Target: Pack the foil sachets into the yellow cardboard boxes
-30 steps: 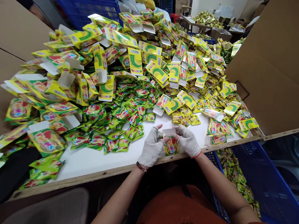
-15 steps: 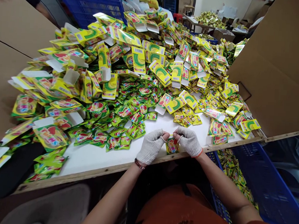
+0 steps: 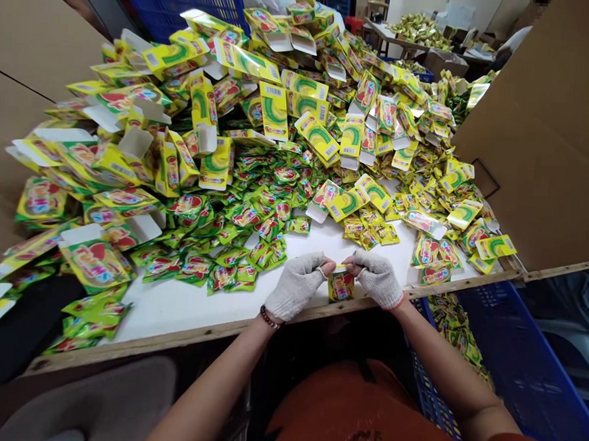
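Both my hands wear white knitted gloves with bare fingertips. Between them, at the table's front edge, is a small printed candy box (image 3: 341, 287), green and yellow with its top edge toward the pile. My left hand (image 3: 298, 283) pinches the box's upper left corner. At the upper right corner, the fingers of my right hand (image 3: 376, 279) are closed on the same box. Green sachets (image 3: 245, 277) lie just left of my left hand. Beyond my hands are small yellow sachets (image 3: 370, 228) and a few yellow boxes (image 3: 347, 203).
A large heap of yellow boxes (image 3: 273, 114), many with open flaps, covers the back of the white table (image 3: 171, 306). Cardboard panels (image 3: 540, 141) stand at both sides. A blue crate (image 3: 528, 364) with sachets sits below the right edge; another blue crate (image 3: 187, 7) is behind.
The view has shifted slightly. My hands stay at the box's top corners, and the right hand's fingers have moved a little apart from the left's, showing more of the yellow top edge.
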The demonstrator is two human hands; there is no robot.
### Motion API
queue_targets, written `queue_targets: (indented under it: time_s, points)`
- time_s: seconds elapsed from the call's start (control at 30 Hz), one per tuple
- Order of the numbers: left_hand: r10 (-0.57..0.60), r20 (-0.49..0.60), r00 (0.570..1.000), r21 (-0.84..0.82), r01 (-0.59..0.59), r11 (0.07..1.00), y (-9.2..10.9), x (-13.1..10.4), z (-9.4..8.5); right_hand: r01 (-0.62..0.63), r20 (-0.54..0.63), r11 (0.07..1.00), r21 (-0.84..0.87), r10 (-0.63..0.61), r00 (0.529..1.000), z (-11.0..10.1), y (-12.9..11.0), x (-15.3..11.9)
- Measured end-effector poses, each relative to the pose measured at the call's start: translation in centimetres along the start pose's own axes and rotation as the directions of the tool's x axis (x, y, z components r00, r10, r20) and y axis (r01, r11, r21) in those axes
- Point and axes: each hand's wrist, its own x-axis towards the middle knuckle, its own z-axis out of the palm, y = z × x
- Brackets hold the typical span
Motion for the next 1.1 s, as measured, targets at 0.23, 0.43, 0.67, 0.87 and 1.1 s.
queue_targets:
  time_s: [0.23,0.43,0.67,0.87,1.1]
  points:
    - [-0.02,-0.011,1.0,0.027,0.02,0.999,-0.2,0.1,0.2,-0.046,0.021,0.998,0.052,0.045,0.999,0.0,0.6,0.1]
    - [-0.014,-0.022,1.0,0.049,0.015,0.999,-0.6,0.1,0.3,-0.059,-0.001,0.995,0.085,0.059,0.998,0.2,0.9,0.2]
    - [0.344,-0.018,0.939,0.179,-0.335,0.925,-2.4,-1.5,0.2,0.138,0.082,0.99,0.013,-0.139,0.987,-0.8,1.3,-0.1]
    - [0.291,-0.001,0.957,0.146,-0.288,0.946,-2.7,-1.5,0.5,0.077,0.085,0.996,0.037,-0.08,0.993,-0.1,1.1,-0.6]
    - [0.049,-0.186,0.981,0.302,0.009,0.953,-3.9,-1.0,-2.0,-0.267,-0.203,0.85,0.453,0.39,0.898,-5.0,1.8,-2.5]
